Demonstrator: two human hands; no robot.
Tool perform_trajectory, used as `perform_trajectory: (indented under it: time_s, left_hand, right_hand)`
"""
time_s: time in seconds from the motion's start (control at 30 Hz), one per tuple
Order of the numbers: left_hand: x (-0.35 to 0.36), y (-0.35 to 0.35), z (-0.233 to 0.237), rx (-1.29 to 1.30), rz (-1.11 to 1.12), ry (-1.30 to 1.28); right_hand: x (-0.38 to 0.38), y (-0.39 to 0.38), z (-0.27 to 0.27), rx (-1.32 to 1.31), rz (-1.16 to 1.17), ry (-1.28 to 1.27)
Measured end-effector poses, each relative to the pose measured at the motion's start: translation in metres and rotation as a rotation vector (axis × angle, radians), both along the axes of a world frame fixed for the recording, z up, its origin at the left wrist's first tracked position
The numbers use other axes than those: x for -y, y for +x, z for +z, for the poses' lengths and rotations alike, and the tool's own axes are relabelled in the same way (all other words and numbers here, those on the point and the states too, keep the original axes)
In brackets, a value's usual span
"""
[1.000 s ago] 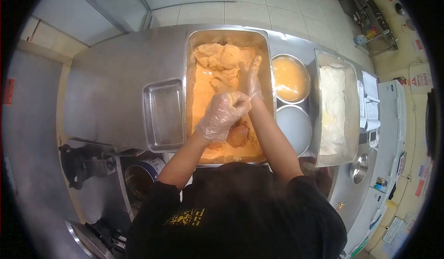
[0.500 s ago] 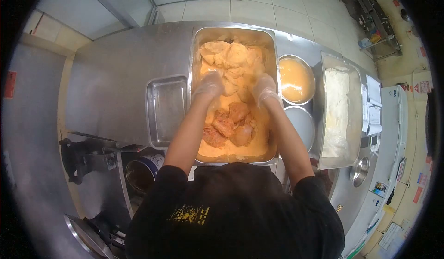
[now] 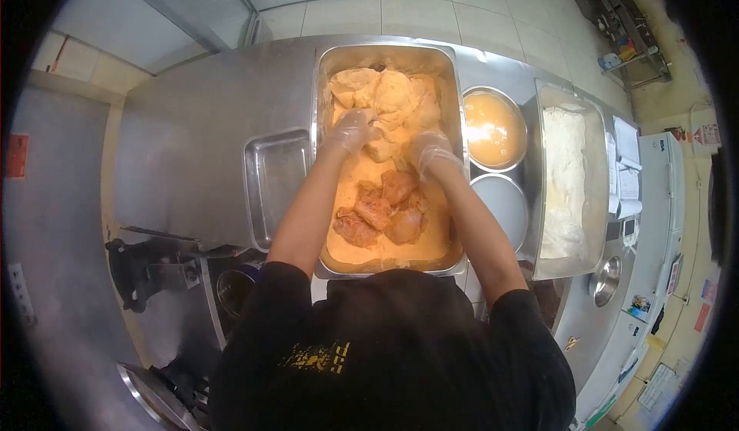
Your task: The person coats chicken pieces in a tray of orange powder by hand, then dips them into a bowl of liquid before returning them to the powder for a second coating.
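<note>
A deep metal tray (image 3: 317,108) holds orange batter, with batter-coated meat pieces (image 3: 389,96) heaped at its far end. Redder meat pieces (image 3: 385,209) with less batter lie in the near half. My left hand (image 3: 356,129), in a clear plastic glove, is at the left side of the tray with its fingers curled on a coated piece. My right hand (image 3: 429,151), gloved too, is at the right side against the coated pieces. Its fingertips are hidden in the batter and meat, so its grip cannot be made out.
An empty shallow tray (image 3: 277,188) sits to the left. At the right are a bowl of orange liquid (image 3: 493,129), a grey round container (image 3: 500,212) and a long clear bin of white powder (image 3: 564,185). Papers (image 3: 625,165) and a small metal bowl (image 3: 606,281) lie farther right.
My left hand has moved slightly away from my body and right, onto the coated pieces. My right hand has shifted slightly left. The camera view has turned a little.
</note>
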State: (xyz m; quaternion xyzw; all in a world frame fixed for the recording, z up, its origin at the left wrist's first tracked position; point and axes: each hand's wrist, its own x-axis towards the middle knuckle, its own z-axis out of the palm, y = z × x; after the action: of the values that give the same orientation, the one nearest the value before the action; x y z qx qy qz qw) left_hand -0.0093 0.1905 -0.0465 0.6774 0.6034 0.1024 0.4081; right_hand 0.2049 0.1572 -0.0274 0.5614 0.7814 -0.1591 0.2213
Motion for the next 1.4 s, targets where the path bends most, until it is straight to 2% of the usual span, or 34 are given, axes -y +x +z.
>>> perform_trajectory:
  time_s: [0.07,0.13,0.17,0.23,0.27,0.33,0.43,0.5,0.53,0.6,0.67,0.7,0.73,0.8,0.87,0.93,1.0,1.13,1.23,1.3,1.4]
  left_hand:
    - [0.013,0.003,0.032,0.12,0.04,-0.089]
    - [0.023,0.005,0.03,0.138,0.03,-0.006]
    - [0.03,0.006,0.03,0.146,0.027,0.033]
    - [0.045,0.008,0.046,0.048,0.034,0.117]
    - [0.049,0.01,0.056,0.001,0.035,0.166]
    - [0.046,0.004,0.029,0.068,0.089,0.21]
    - [0.053,0.011,0.033,0.197,0.161,0.305]
    - [0.05,0.018,0.039,0.259,0.183,0.312]
    - [0.048,0.023,0.055,0.202,0.173,0.294]
    - [0.052,0.031,0.093,0.082,0.151,0.24]
    - [0.043,0.038,0.05,0.268,0.243,0.156]
    - [0.04,0.042,0.036,0.252,0.235,0.174]
    - [0.038,0.046,0.022,0.236,0.227,0.192]
    - [0.039,0.055,0.014,-0.011,0.106,0.347]
    - [0.038,0.058,0.018,-0.003,0.151,0.302]
    - [0.039,0.059,0.014,-0.017,0.186,0.223]
    - [0.043,0.057,0.003,0.097,0.228,0.172]
    - [0.033,0.037,-0.013,0.348,0.159,0.038]
    - [0.004,0.002,-0.034,0.363,0.25,-0.071]
    - [-0.02,-0.008,-0.007,-0.024,0.34,0.057]
    - [-0.093,-0.023,-0.104,0.836,0.988,-0.016]
  right_hand:
    - [0.0,0.0,-0.007,-0.041,0.012,0.054]
    - [0.005,0.0,-0.009,-0.116,-0.003,0.12]
    - [0.006,0.001,-0.007,-0.109,0.005,0.074]
    - [0.004,0.006,0.001,-0.09,0.019,-0.013]
    - [0.005,0.012,-0.005,-0.145,0.013,0.041]
    - [0.012,0.02,-0.018,-0.263,-0.001,0.169]
    - [0.032,0.011,0.046,-0.474,-0.03,0.212]
    - [0.031,0.015,0.056,-0.527,0.104,0.361]
    - [0.031,0.018,0.059,-0.548,0.175,0.427]
    - [0.038,0.018,0.061,-0.519,0.096,0.339]
    - [0.042,0.016,0.053,-0.508,0.011,0.257]
    - [0.046,0.011,0.059,-0.443,-0.071,0.115]
    - [0.05,0.01,0.052,-0.487,-0.142,0.118]
    - [0.057,0.01,0.013,-0.571,-0.286,0.114]
    - [0.046,0.013,-0.045,-0.721,-0.347,0.125]
    - [0.049,0.011,-0.042,-0.723,-0.326,0.091]
    - [0.053,-0.001,0.031,-0.581,-0.22,0.032]
    - [0.033,0.009,-0.005,-0.6,-0.295,-0.011]
    - [0.028,0.007,0.013,-0.467,-0.212,-0.002]
    - [0.028,0.016,0.019,-0.422,-0.165,0.006]
    - [0.017,0.023,0.031,-0.204,-0.044,-0.09]
